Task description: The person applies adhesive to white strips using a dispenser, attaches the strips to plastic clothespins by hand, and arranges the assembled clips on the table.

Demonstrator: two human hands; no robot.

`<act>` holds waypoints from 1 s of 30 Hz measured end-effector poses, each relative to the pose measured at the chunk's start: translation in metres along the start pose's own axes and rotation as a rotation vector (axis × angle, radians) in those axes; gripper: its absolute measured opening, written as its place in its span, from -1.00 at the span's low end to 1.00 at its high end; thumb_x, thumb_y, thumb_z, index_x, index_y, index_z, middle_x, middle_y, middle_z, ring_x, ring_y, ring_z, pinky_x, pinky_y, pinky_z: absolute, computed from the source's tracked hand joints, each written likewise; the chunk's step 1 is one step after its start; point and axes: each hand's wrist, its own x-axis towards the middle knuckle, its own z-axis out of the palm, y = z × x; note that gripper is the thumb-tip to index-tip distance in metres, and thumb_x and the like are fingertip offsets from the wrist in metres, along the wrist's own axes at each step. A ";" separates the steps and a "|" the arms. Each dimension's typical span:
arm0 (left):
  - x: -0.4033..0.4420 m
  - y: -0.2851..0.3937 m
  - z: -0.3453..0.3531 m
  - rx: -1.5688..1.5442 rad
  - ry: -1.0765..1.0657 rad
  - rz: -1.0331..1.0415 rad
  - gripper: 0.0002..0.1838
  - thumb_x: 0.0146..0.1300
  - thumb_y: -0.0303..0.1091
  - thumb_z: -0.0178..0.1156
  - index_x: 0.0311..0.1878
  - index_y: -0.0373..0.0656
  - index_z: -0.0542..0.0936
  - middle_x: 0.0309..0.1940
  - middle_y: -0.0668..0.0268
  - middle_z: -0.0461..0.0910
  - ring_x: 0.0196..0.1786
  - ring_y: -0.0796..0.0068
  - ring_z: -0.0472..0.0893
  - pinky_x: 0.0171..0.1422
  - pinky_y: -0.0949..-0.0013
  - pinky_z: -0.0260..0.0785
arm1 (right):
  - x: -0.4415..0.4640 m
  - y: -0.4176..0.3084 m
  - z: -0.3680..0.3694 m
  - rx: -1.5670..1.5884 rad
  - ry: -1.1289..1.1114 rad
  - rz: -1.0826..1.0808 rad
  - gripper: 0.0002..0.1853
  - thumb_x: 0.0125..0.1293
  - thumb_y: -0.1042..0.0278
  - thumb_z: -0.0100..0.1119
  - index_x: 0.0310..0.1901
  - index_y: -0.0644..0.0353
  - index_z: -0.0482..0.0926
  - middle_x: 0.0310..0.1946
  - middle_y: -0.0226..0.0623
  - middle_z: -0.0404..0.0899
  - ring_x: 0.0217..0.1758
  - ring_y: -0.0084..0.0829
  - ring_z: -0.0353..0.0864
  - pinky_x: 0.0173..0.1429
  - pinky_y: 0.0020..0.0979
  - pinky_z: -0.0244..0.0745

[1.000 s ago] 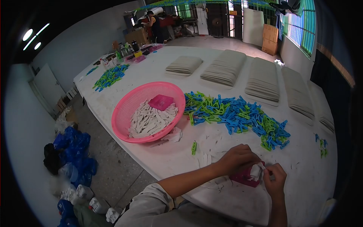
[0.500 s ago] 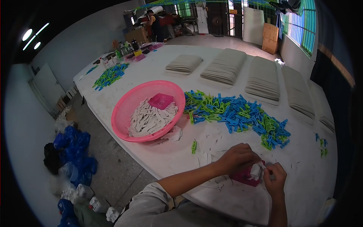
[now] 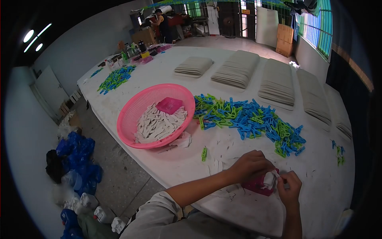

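While the view dips very slightly, both hands keep the pose they show a second ago, so the work in hand remains at the same stage. The left hand (image 3: pixel 251 165) has its fingertips together, apparently clamped on the far end of a small white strip (image 3: pixel 277 174); its grip is partly hidden. The right hand (image 3: pixel 290 186) pinches the near end between thumb and forefinger. The strip is held above the right side of a magenta tray (image 3: pixel 254 186), which contains white material (image 3: pixel 269 180) and stands near on the table (image 3: pixel 238 209). Left of the hands, a single green clip (image 3: pixel 204 154) lies apart from the clip pile (image 3: pixel 254 119). Farther left, a pink basket (image 3: pixel 137 107) holds white pieces (image 3: pixel 159 126). None of these shows displacement on the table.
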 end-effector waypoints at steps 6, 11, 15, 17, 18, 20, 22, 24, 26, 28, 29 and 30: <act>-0.001 -0.002 0.001 0.004 0.004 0.008 -0.79 0.09 -0.45 0.39 -0.16 -0.11 0.70 -0.25 0.38 0.70 -0.23 0.36 0.59 -0.10 0.31 0.47 | 0.000 0.001 0.001 0.007 0.008 0.004 -0.93 0.12 0.59 0.29 -0.38 0.30 0.58 -0.51 -0.24 0.48 -0.49 -0.32 0.48 -0.40 -0.35 0.38; -0.001 -0.002 0.001 0.005 -0.004 0.005 -0.79 0.09 -0.45 0.39 -0.16 -0.11 0.70 -0.24 0.38 0.70 -0.22 0.36 0.59 -0.09 0.31 0.46 | 0.000 0.001 0.000 0.008 0.005 0.003 -0.94 0.13 0.59 0.29 -0.38 0.30 0.58 -0.50 -0.24 0.50 -0.49 -0.32 0.49 -0.40 -0.35 0.38; -0.001 -0.001 0.000 0.002 -0.005 0.009 -0.78 0.09 -0.45 0.39 -0.15 -0.11 0.70 -0.23 0.38 0.70 -0.22 0.36 0.60 -0.09 0.31 0.47 | -0.001 0.000 0.001 0.014 0.012 0.009 -0.94 0.13 0.59 0.29 -0.36 0.30 0.59 -0.49 -0.24 0.51 -0.48 -0.34 0.50 -0.38 -0.37 0.41; -0.001 -0.001 0.001 0.003 -0.008 0.005 -0.78 0.09 -0.44 0.39 -0.15 -0.11 0.70 -0.23 0.38 0.70 -0.22 0.36 0.60 -0.09 0.31 0.47 | 0.000 -0.001 0.001 0.022 0.018 0.023 -0.94 0.14 0.59 0.28 -0.35 0.30 0.59 -0.49 -0.25 0.51 -0.47 -0.35 0.51 -0.38 -0.38 0.42; -0.002 -0.001 0.001 0.005 -0.011 0.001 -0.78 0.09 -0.44 0.39 -0.15 -0.11 0.70 -0.23 0.38 0.70 -0.22 0.36 0.60 -0.09 0.31 0.47 | 0.000 -0.002 0.002 0.024 0.023 0.023 -0.94 0.14 0.59 0.28 -0.34 0.30 0.60 -0.49 -0.25 0.52 -0.47 -0.36 0.51 -0.38 -0.38 0.42; -0.002 -0.001 0.001 0.001 -0.008 0.001 -0.78 0.09 -0.44 0.39 -0.15 -0.10 0.70 -0.23 0.38 0.70 -0.22 0.36 0.60 -0.08 0.31 0.47 | 0.000 -0.002 0.002 0.027 0.028 0.027 -0.94 0.15 0.59 0.28 -0.33 0.30 0.60 -0.48 -0.25 0.52 -0.47 -0.37 0.51 -0.37 -0.39 0.43; -0.001 -0.002 0.001 -0.004 -0.007 0.002 -0.78 0.09 -0.43 0.39 -0.15 -0.10 0.70 -0.23 0.38 0.70 -0.22 0.36 0.59 -0.08 0.31 0.47 | 0.000 -0.002 0.003 0.038 0.037 0.028 -0.94 0.15 0.60 0.28 -0.32 0.30 0.61 -0.47 -0.26 0.52 -0.47 -0.38 0.52 -0.38 -0.39 0.43; -0.002 -0.002 0.002 0.010 -0.007 0.005 -0.77 0.08 -0.44 0.41 -0.15 -0.09 0.70 -0.23 0.39 0.70 -0.23 0.36 0.59 -0.10 0.32 0.47 | 0.001 -0.001 0.002 0.030 0.030 0.012 -0.93 0.14 0.60 0.28 -0.31 0.30 0.61 -0.47 -0.25 0.53 -0.47 -0.38 0.52 -0.38 -0.40 0.43; -0.005 -0.002 0.005 0.005 0.007 -0.045 -0.77 0.08 -0.44 0.42 -0.15 -0.09 0.70 -0.23 0.39 0.70 -0.24 0.36 0.59 -0.12 0.33 0.47 | 0.001 -0.002 0.002 0.021 0.024 -0.002 -0.92 0.14 0.61 0.29 -0.31 0.29 0.61 -0.47 -0.25 0.53 -0.48 -0.39 0.52 -0.39 -0.41 0.43; -0.005 0.001 0.008 0.001 0.021 -0.095 -0.77 0.09 -0.45 0.42 -0.15 -0.09 0.70 -0.23 0.40 0.70 -0.25 0.36 0.59 -0.13 0.34 0.46 | 0.001 -0.005 0.004 0.030 0.020 -0.007 -0.89 0.10 0.64 0.30 -0.31 0.29 0.62 -0.47 -0.26 0.52 -0.50 -0.39 0.51 -0.42 -0.43 0.42; -0.004 0.003 0.009 -0.027 0.044 -0.079 -0.76 0.10 -0.45 0.43 -0.13 -0.09 0.71 -0.23 0.40 0.70 -0.26 0.37 0.58 -0.15 0.34 0.46 | 0.000 -0.005 0.005 0.031 0.021 -0.004 -0.89 0.10 0.64 0.30 -0.31 0.29 0.62 -0.47 -0.26 0.52 -0.50 -0.39 0.51 -0.42 -0.43 0.42; -0.002 0.004 0.010 -0.054 0.066 -0.061 -0.76 0.11 -0.44 0.43 -0.11 -0.09 0.71 -0.24 0.41 0.70 -0.27 0.37 0.58 -0.16 0.35 0.46 | 0.000 -0.004 0.007 0.036 0.022 -0.023 -0.87 0.08 0.65 0.32 -0.32 0.28 0.62 -0.48 -0.27 0.52 -0.51 -0.40 0.51 -0.43 -0.43 0.42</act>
